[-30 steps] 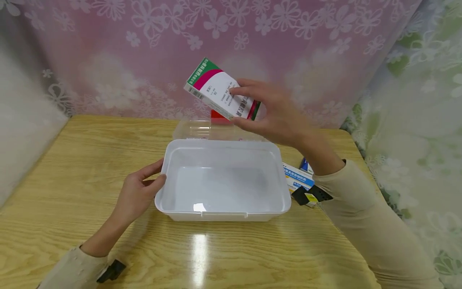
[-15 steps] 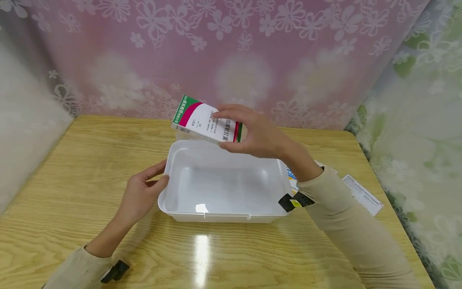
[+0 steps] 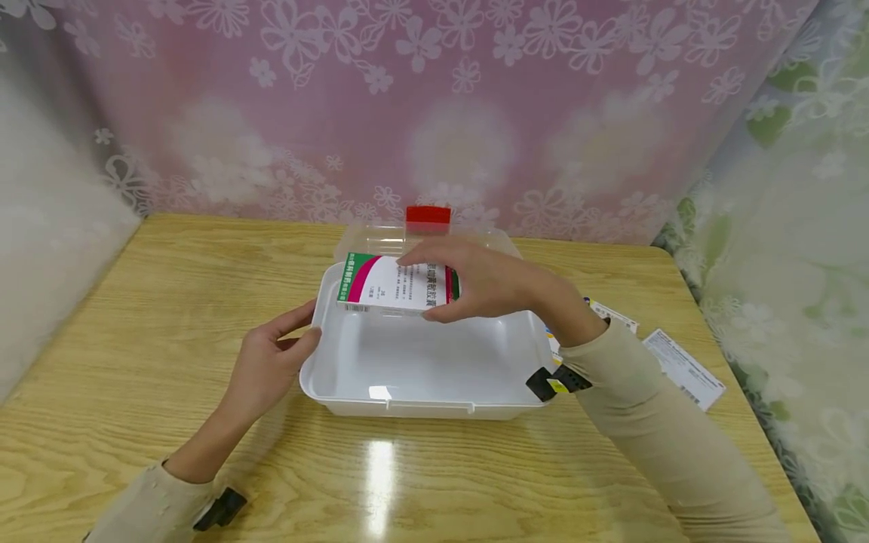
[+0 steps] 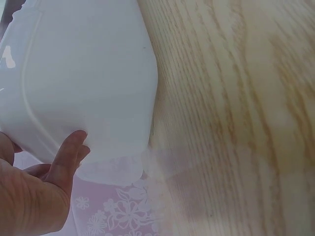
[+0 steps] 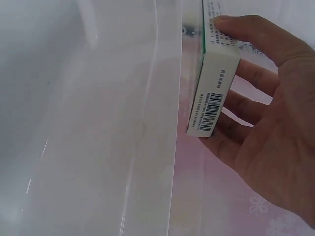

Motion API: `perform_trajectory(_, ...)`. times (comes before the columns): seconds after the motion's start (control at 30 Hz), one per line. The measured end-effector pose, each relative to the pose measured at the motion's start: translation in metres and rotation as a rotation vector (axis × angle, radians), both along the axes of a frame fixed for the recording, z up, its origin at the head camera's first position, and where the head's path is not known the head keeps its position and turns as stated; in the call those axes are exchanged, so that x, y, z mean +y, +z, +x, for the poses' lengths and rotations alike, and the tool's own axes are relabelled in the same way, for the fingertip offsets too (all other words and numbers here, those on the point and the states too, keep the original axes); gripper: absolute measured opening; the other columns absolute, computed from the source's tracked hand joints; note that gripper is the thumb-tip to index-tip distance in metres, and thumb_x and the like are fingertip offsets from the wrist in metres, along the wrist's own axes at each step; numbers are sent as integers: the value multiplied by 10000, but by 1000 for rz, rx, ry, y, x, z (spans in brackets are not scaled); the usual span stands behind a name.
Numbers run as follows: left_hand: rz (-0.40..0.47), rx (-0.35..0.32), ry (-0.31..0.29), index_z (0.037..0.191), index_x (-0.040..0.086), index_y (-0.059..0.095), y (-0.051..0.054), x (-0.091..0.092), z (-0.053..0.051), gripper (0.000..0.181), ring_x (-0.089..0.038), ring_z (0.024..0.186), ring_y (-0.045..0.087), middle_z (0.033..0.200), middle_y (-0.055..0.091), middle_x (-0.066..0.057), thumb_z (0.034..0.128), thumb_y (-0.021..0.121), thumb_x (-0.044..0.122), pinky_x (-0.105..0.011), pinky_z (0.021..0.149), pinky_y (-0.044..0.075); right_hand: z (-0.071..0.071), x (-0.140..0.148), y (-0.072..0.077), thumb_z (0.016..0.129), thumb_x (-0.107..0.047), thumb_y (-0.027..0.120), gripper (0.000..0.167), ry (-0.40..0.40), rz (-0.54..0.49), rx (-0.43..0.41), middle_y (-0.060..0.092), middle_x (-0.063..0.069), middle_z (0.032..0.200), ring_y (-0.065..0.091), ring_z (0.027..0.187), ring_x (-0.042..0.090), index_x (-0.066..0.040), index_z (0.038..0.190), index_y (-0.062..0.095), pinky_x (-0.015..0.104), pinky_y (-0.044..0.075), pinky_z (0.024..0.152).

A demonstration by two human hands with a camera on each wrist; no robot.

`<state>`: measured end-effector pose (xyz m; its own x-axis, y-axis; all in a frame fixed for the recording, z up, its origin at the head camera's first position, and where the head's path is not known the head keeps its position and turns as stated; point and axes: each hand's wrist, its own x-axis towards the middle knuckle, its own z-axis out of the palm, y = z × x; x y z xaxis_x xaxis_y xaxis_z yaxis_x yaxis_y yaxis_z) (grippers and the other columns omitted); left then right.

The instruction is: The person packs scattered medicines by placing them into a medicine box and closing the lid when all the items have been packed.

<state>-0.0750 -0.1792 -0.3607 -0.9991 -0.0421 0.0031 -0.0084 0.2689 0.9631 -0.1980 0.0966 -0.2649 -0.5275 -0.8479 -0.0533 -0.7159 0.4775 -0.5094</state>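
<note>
A white plastic storage box (image 3: 428, 362) stands on the table with its top uncovered. My left hand (image 3: 271, 362) holds its left rim, thumb at the edge and fingers along the outer wall, as the left wrist view also shows. Over the far part of the box, my right hand (image 3: 485, 279) grips a medicine box (image 3: 387, 283) with white, green and magenta printing, fingers on one side and thumb on the other. In the right wrist view, a barcoded side of the medicine box (image 5: 211, 98) appears beside the storage box's wall (image 5: 147, 123).
Behind the storage box lies a clear lid (image 3: 373, 239) with a red latch (image 3: 428, 216). Several other medicine boxes lie at the right, including a white carton (image 3: 684, 368); my right arm partly covers some. A floral curtain (image 3: 462, 136) hangs behind the wooden table (image 3: 224, 264).
My right hand has lowered the medicine box from above the lid to over the storage box's far part, turning it more level. My left hand keeps its hold on the rim.
</note>
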Motion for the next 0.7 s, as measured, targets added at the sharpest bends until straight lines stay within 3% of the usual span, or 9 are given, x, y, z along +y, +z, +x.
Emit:
perform_trajectory(0.13, 7, -2, 2, 1378, 67, 517, 0, 0, 0, 444, -252, 913, 680, 1279, 568, -156, 957, 593, 188, -290, 690, 575, 1, -5, -4, 812, -318, 749, 589, 12, 113, -42, 441, -20, 1396, 392, 1246, 171, -214, 1351, 538, 371, 395, 1006)
perform_trajectory(0.4, -1, 7, 11, 1374, 83, 527, 0, -2, 0, 434, -291, 922, 676, 1279, 571, -152, 959, 590, 193, -293, 682, 577, 1, -23, -12, 831, -336, 739, 640, 6, 330, -37, 416, -3, 1429, 374, 1265, 194, -215, 1407, 486, 386, 386, 1031)
perform_trajectory(0.7, 14, 16, 11, 1369, 64, 527, -2, 0, 0, 431, -325, 933, 669, 1274, 571, -166, 958, 590, 175, -295, 683, 576, 10, -45, -23, 850, -308, 722, 616, 50, 463, 70, 451, 8, 1387, 383, 1255, 187, -203, 1406, 475, 337, 364, 1049)
